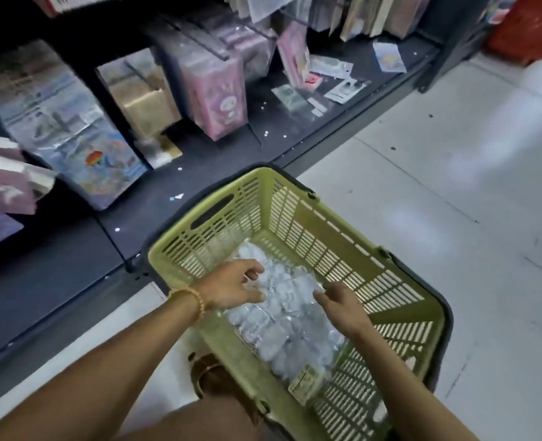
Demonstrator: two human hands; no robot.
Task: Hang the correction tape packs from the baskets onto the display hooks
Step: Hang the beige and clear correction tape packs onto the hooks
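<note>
Your left hand (pixel 234 286) and right hand (pixel 339 308) reach into the green basket (pixel 298 214) on the floor, both with fingers loosely spread, touching the heap of clear-wrapped correction tape packs (pixel 282 316) without clamping any. The packs look light, and the wrap looks slippery and crinkly. Pinch one by its flat top edge, probably where the hang hole is, not the bulging blister.

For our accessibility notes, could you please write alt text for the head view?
Both hands, left hand and right hand, reach into a green basket on the floor, touching clear packs of correction tape. Dark shelves of stationery stand behind it.
</note>
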